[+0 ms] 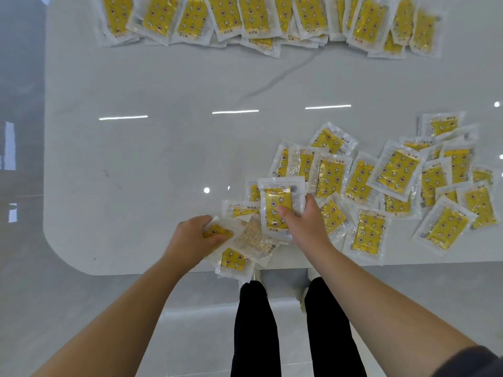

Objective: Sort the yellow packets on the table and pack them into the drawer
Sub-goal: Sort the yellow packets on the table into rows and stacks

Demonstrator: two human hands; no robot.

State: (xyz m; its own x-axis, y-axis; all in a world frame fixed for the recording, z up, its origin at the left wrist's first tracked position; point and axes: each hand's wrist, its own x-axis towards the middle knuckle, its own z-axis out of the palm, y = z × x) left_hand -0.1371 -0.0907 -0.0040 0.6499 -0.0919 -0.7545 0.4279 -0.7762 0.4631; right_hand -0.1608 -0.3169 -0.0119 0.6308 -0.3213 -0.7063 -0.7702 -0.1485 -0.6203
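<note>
Yellow packets on white counter, both hands busy.
I see the counter with a row of packets along the far edge and a loose pile near right. Left hand grips a small bunch at the near edge, right hand pinches a single packet just beside it.

Bare table between packet heaps

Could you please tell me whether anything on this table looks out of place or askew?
Yes: one yellow packet below the left hand juts past the near edge of the table, over the floor. The pile by the right hand lies overlapping at all angles, unlike the tidier far row.
</note>
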